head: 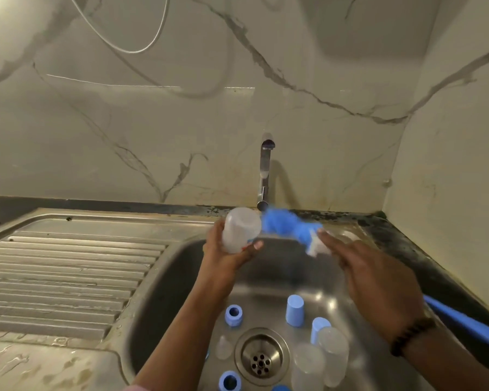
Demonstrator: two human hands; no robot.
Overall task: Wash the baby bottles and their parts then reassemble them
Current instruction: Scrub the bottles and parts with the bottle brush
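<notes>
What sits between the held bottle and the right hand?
In the head view, the blue brush head spans the gap between the bottle and the right hand.

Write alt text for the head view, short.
Over a stainless steel sink, the left hand grips a clear plastic baby bottle while the right hand holds a blue long-handled bottle brush beside it. Blue caps, blue rings and clear bottles sit around the drain.

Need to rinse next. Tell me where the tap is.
In the head view the tap stands at the back rim of the sink, just behind the bottle held in the left hand.
</notes>
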